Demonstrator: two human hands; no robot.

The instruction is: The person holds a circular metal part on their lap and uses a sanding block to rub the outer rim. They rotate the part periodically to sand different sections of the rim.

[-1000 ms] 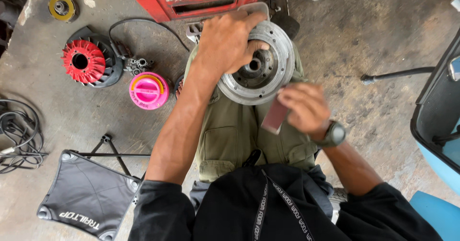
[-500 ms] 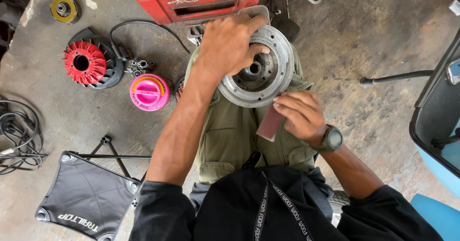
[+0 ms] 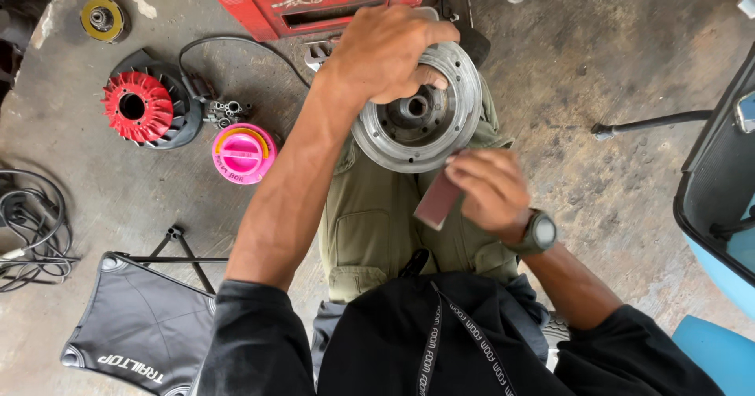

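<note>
The concrete floor (image 3: 613,73) is stained and dusty, and the person sits over it with the work resting on the olive-trousered lap. At the far edge stands a red metal crate (image 3: 314,3). To the near left lies a black folding stool (image 3: 126,325), and a bundle of dark cable (image 3: 27,223) sits at the left edge.

The biggest part in hand is a round grey metal drum (image 3: 417,113), a flywheel-like disc with a hub in its middle, held tilted on the knee. The left hand (image 3: 385,54) is clamped over its far rim, thumb hooked inside. Its face looks dull but fairly even; I judge the rubbing partly done, since the near rim is where the abrasive sits now.

On the left floor lie a red finned fan wheel (image 3: 138,106) in its black housing and a pink round lid (image 3: 242,153), both apart from the drum.

The right hand (image 3: 491,191) is pinched shut on a small reddish strip of sandpaper (image 3: 436,199), touching the drum's near edge.
</note>
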